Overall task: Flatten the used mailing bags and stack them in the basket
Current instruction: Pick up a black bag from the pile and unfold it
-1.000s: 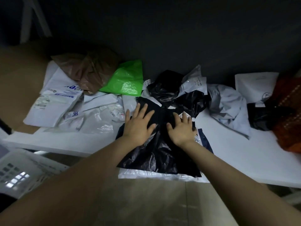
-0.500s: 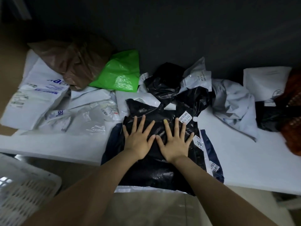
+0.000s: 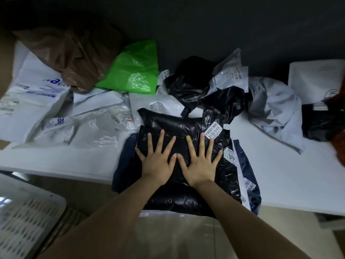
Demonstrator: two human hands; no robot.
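A black mailing bag [image 3: 179, 124] with a white label lies at the front edge of the white table [image 3: 280, 174], on top of a navy bag [image 3: 244, 165] and a white bag [image 3: 168, 214] that hang over the edge. My left hand [image 3: 156, 161] and my right hand [image 3: 200, 161] press flat on the black bag side by side, fingers spread and straight. The white slatted basket [image 3: 28, 217] stands on the floor at the lower left, below the table.
Crumpled bags fill the back of the table: a brown one [image 3: 74, 53], a green one [image 3: 134, 70], black ones [image 3: 196, 85], grey ones [image 3: 270, 105] and white printed ones [image 3: 35, 90]. A dark wall rises behind. An orange-red object [image 3: 336, 128] sits at the right edge.
Both hands have slid back toward me over the black bag, spreading their fingers wider. The bag lies flatter. The view has shifted closer and slightly left to right.
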